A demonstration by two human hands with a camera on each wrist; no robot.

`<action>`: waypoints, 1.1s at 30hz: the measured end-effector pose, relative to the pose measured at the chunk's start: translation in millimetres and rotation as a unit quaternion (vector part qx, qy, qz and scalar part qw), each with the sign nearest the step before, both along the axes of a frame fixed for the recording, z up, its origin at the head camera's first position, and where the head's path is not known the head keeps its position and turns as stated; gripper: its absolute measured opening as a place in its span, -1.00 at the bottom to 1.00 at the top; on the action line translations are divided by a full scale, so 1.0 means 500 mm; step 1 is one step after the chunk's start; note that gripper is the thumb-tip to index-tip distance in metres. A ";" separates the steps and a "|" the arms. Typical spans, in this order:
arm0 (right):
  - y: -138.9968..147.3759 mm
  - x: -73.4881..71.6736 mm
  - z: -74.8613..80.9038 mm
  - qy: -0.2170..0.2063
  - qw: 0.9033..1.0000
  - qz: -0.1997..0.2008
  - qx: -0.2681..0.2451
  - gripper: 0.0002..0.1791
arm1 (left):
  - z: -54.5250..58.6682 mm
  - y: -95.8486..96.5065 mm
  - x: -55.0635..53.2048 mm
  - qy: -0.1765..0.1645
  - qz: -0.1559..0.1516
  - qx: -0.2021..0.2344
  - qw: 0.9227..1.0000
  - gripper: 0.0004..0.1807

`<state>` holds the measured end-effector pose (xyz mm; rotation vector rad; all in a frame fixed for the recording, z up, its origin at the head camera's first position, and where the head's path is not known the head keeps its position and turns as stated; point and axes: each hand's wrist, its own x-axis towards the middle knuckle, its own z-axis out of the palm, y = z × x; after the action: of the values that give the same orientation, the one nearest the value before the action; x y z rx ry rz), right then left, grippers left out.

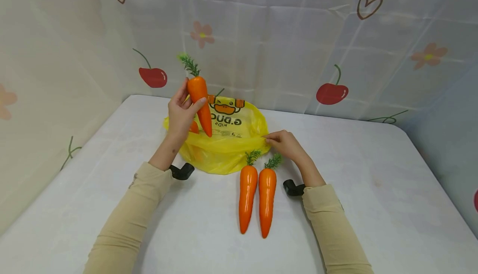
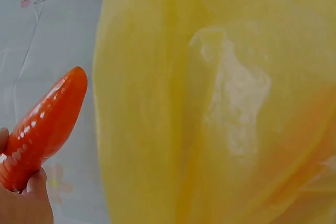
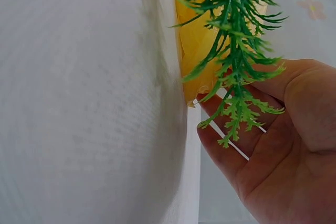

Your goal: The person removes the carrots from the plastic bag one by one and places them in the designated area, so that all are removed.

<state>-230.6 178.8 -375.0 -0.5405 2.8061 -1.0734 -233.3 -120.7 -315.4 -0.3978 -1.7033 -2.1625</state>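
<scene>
My left hand [image 1: 180, 114] holds a toy carrot [image 1: 198, 88] with a leafy green top, tip down, above the yellow plastic bag [image 1: 220, 157]. In the left wrist view that carrot [image 2: 50, 124] shows beside the bag [image 2: 142, 98]. At the bag's right edge, my right hand [image 1: 285, 143] pinches the plastic between thumb and fingers. Two more carrots, a left one [image 1: 247, 195] and a right one [image 1: 267, 197], lie side by side in front of the bag. Green carrot leaves [image 3: 236, 61] partly cover the right hand [image 3: 294, 129] in the right wrist view. Something orange [image 1: 194, 127] shows inside the bag's left part.
A white-covered table [image 1: 373, 174] carries everything. Behind it hangs a pale printed curtain [image 1: 261, 50] with cherries, flowers and hearts. Black wrist devices, a left one [image 1: 182, 171] and a right one [image 1: 293, 188], sit under the forearms.
</scene>
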 end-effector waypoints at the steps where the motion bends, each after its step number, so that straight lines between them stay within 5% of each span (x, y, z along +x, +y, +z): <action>1: 0.000 0.000 0.000 0.001 1.000 0.001 0.000 -0.72 | 0.006 0.000 0.003 0.004 -0.002 0.009 1.000 -0.25; 7: 0.000 0.000 0.000 -0.002 1.000 0.001 -0.002 -0.71 | 0.033 0.005 0.036 -0.019 -0.038 0.026 0.999 -0.26; 13: 0.000 0.003 0.004 0.002 1.000 -0.003 -0.003 -0.72 | 0.032 0.009 0.091 -0.075 -0.083 -0.007 0.994 -0.26; 24: -0.001 0.004 0.003 0.023 1.000 -0.007 -0.007 -0.74 | -0.028 0.009 0.181 -0.169 -0.162 -0.057 0.971 -0.27; 33: -0.003 0.005 0.004 0.021 0.999 -0.028 -0.026 -0.74 | -0.063 0.021 0.221 -0.202 -0.217 -0.100 0.950 -0.27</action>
<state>-228.0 177.3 -373.0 -0.4993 2.8528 -1.1609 -122.7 -110.2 -347.1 -0.4367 -2.2475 -2.5208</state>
